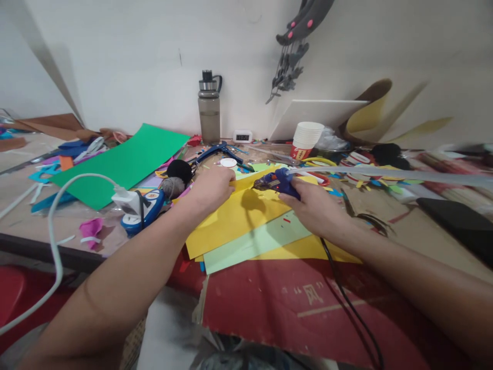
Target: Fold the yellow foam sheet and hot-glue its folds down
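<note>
My left hand (215, 189) is closed on the upper edge of a yellow sheet (219, 223), with part of that edge raised. In my right hand (314, 200) is a blue hot glue gun (283, 181), its nozzle pointing left, close to the raised yellow edge. Whether the nozzle touches the sheet, I cannot tell. A long translucent glue stick (385, 173) sticks out of the gun's back toward the right. From its handle a black cord (346, 290) runs down. Beneath the yellow sheet lies a pale green sheet (246, 247), with small red scraps on it.
A red cardboard panel (262, 298) lies at the near edge. To the left are a green sheet (127, 162) and a blue-and-white power strip (144, 210) with a white cable. Behind stand a water bottle (209, 115), a small clock (242, 136) and stacked paper cups (306, 139).
</note>
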Demonstrator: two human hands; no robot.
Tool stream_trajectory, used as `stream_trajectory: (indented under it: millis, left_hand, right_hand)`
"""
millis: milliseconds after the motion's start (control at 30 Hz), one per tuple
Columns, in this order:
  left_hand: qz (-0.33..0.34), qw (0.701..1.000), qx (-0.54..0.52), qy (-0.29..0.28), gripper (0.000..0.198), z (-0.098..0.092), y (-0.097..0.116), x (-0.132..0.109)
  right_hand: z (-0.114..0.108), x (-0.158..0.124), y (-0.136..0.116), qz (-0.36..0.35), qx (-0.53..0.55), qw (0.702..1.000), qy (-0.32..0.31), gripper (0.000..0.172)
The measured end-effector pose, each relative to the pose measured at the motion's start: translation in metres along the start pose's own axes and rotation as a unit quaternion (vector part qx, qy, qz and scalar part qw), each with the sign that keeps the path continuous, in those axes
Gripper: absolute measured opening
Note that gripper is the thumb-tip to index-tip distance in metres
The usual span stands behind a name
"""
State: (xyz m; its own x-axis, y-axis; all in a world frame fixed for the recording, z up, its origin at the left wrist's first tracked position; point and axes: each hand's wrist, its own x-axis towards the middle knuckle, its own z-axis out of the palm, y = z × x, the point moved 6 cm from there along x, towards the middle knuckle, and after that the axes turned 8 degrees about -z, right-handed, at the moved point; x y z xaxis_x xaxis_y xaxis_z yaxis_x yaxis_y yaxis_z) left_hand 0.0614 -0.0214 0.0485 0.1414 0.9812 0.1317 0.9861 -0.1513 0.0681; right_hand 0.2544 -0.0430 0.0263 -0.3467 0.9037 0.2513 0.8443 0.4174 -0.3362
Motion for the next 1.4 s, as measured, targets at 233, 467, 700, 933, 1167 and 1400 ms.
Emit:
stream_trajectory:
  millis: [233,467,700,933,1167,1400]
  left_hand:
    - [0.000,1.000,-0.002,-0.013,0.020,0.001,-0.001,0.000]
    - [0.003,1.000,-0.017,-0.017,0.019,-0.001,0.001,-0.002]
    - [0.007,1.000,-0.028,-0.013,0.014,0.004,-0.002,0.001]
    - [0.066,0.982,-0.148,0.098,0.032,-0.040,0.028,-0.011]
    - [0.332,0.925,-0.155,0.101,0.034,-0.092,0.112,-0.030]
    - [0.258,0.956,-0.135,0.038,0.017,-0.087,0.127,-0.011]
  right_hand:
    - [-0.004,-0.007,-0.002,-0.018,0.014,1.000,-0.014,0.023]
    - [-0.012,-0.017,0.011,0.012,0.016,0.999,-0.026,0.026]
    - [-0.010,-0.006,0.002,0.005,-0.027,1.000,-0.008,0.023]
    - [-0.006,-0.005,-0.004,-0.014,-0.014,1.000,-0.018,0.022]
    - [-0.011,-0.006,-0.008,-0.071,-0.001,0.997,0.026,0.033]
    - [-0.009,-0.007,-0.003,-0.020,-0.004,1.000,-0.007,0.023]
